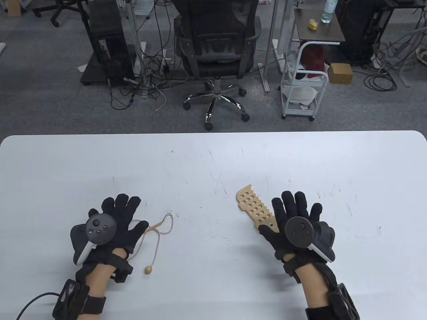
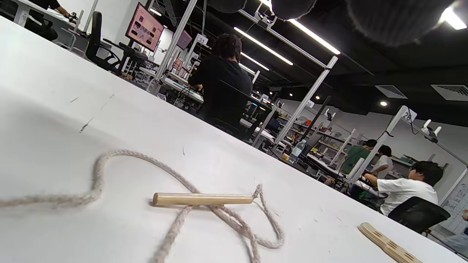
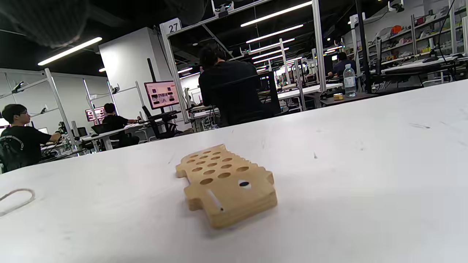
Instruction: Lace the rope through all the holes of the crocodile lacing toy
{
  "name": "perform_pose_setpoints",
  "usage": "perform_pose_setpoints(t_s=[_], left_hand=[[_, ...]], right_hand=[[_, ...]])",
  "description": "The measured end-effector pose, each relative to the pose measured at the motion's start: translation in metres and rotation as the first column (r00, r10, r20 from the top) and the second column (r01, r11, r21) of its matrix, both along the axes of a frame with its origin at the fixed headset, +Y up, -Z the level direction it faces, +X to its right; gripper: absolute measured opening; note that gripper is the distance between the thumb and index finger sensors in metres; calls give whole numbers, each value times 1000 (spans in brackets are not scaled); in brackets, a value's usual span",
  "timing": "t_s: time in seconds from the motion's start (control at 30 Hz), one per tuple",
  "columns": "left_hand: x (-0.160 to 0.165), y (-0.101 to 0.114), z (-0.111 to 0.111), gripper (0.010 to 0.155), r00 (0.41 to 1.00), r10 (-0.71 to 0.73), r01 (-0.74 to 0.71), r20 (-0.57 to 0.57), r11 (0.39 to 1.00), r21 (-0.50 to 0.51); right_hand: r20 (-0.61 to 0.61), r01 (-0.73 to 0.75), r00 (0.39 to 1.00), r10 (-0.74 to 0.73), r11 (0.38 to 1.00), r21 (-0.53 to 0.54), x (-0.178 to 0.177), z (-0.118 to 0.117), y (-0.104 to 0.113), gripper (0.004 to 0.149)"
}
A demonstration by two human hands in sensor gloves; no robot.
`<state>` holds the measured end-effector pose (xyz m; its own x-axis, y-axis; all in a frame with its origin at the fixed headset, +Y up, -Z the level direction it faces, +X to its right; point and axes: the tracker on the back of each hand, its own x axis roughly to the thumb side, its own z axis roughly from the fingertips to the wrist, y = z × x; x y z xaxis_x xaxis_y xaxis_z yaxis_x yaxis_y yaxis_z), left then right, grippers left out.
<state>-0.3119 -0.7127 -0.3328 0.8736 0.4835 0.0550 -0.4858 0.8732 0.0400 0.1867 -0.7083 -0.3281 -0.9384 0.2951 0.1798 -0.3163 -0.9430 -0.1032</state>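
Note:
The wooden crocodile lacing toy (image 1: 253,207) lies flat on the white table (image 1: 213,160), its holes bare; it fills the middle of the right wrist view (image 3: 223,180). My right hand (image 1: 298,216) hovers open over its near end, fingers spread, holding nothing. The beige rope (image 1: 151,233) lies loose beside my left hand (image 1: 116,220), with a wooden needle stick (image 2: 203,199) at one end and a wooden bead (image 1: 148,269) at the other. My left hand is open, fingers straight, partly covering the rope.
The far table edge (image 1: 213,132) faces an office chair (image 1: 217,50) and a small cart (image 1: 305,83). People sit at other desks in the wrist views.

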Motion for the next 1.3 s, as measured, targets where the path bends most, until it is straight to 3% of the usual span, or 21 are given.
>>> perform_pose_setpoints(t_s=[1.0,1.3], left_hand=[[3,10,4,78,1000,-5,4,8,1000,20],[3,10,4,78,1000,2,-2,19,1000,13]], right_hand=[[-30,13,999,-14,1000,-6,-10,4,2,86],[4,8,1000,-7,995,-95,-14,-17,3,95]])
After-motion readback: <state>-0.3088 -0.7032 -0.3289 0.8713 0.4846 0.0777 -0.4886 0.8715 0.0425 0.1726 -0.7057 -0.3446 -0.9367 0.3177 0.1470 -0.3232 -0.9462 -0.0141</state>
